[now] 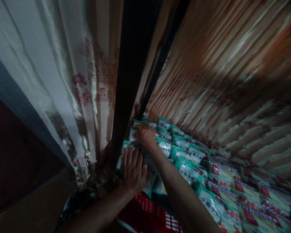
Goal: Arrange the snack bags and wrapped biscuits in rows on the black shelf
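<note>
My left hand (pixel 133 170) lies palm down with its fingers apart over the teal-and-white snack packets at the left end of the display. Partly covered by it is a packet (pixel 151 171). Farther back, my right hand (pixel 146 136) reaches across and rests on the back-left packets, beside a small packet (pixel 133 135). Its fingers are bent a little and dim, and no packet is visibly lifted in it. Rows of the same teal packets (pixel 188 171) stand close together to the right of both hands.
A red plastic basket (pixel 147 210) sits below my left hand. A dark upright post (pixel 133 64) rises just left of the packets. Pleated printed curtains (pixel 92 81) hang left and behind. Striped-edged packets (pixel 223 174) fill the right side.
</note>
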`<state>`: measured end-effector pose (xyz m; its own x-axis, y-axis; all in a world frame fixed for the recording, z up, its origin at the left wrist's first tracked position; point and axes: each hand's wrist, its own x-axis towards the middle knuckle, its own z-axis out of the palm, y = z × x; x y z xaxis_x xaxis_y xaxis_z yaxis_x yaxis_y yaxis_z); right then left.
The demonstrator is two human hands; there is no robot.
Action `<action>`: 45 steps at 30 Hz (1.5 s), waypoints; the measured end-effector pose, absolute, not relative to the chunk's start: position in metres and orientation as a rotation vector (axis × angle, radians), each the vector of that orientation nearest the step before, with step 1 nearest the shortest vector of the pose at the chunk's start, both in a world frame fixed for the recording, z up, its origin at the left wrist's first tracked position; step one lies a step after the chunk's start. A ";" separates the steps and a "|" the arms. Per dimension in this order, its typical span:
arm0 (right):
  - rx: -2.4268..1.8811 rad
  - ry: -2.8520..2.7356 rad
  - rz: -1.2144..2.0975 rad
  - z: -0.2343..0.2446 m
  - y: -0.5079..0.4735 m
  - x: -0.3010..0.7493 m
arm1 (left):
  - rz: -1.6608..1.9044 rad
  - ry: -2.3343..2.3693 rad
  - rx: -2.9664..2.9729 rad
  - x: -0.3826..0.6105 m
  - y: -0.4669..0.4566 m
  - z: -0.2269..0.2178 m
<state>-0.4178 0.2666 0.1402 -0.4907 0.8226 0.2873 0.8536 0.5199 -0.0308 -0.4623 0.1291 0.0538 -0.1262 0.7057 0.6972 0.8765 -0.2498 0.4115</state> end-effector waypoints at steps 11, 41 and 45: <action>-1.511 -2.467 -0.058 0.129 0.292 -0.429 | -1.301 -1.725 -2.058 -0.463 0.127 0.056; -1.432 -1.780 0.099 0.075 0.153 -0.327 | -1.216 -1.675 -2.128 -0.437 0.114 0.041; -1.448 -1.656 0.086 0.072 0.152 -0.312 | -1.215 -1.722 -2.095 -0.437 0.107 0.046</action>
<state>-0.3118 0.1518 0.0720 0.0978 0.8181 0.5666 0.7554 0.3096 -0.5775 -0.4366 0.1075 0.0456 0.0014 0.7422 0.6702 0.8801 -0.3191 0.3516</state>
